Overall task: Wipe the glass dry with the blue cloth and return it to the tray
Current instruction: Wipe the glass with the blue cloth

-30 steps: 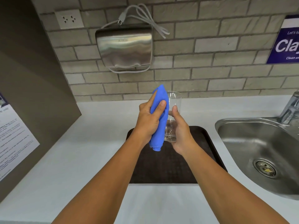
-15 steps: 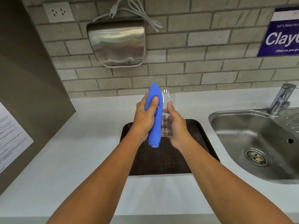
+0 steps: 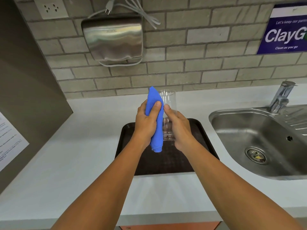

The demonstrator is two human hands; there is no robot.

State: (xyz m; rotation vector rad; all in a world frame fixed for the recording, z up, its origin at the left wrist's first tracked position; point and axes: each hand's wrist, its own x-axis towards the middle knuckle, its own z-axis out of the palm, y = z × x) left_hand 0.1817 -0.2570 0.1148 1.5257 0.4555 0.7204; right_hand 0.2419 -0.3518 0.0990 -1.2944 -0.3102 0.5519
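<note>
Head view: left hand presses the cloth to the glass, gripped by right hand. Wiping step; next, lower it upright onto the tray.

We count two hands: the left hand and the right hand. We see one glass, one cloth and one tray. On the counter we count one sink with one drain and one tap. On the wall we find one dryer, one socket, one loose plug and one blue sign. At the left edge hangs one paper notice.
</note>
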